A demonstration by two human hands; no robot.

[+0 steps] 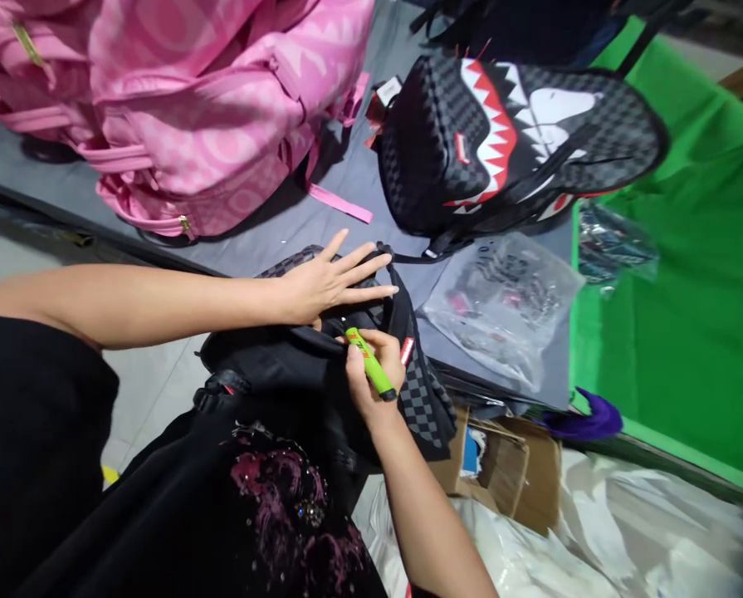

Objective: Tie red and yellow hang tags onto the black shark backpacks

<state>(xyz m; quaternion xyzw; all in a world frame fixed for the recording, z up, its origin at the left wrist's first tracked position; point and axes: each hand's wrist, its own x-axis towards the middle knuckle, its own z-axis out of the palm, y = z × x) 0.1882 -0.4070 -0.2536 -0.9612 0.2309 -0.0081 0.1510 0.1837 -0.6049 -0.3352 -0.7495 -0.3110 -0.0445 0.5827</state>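
- Left hand (330, 286), head view: flat and fully spread, with the fingers straight and apart. The palm rests on the top of the checkered backpack (421, 399), and the hand grips nothing.
- Right hand (374, 370), head view: the fingers are closed round a green pen-like tool (371, 364). The tool's green end points far-left toward the left palm, and its dark end lies toward the wrist.
- Tool label: there is a red mark on the green barrel, but the writing is too small to read.
- Checkered backpack: black and grey, at the near edge of the grey table (346, 183) and directly under both hands. It lies partly against the person's black clothing.
- Red tab (407, 350): sits on the checkered backpack, just right of the right hand's fingers. Its text is illegible.
- Shark-mouth backpack (508, 141): lies far right of the hands, well apart from them, on the same table. It has a red-and-white teeth print and a small red patch whose writing is unreadable.
- Pink backpacks (209, 124): lie far left on the table.
- Clear plastic bag (501, 307): lies right of the hands, nearer than the shark-mouth backpack, and holds small dark parts.
- Green cloth (688, 291): lies right of the table.
- Cardboard box (508, 465): stands near right, below the table edge.
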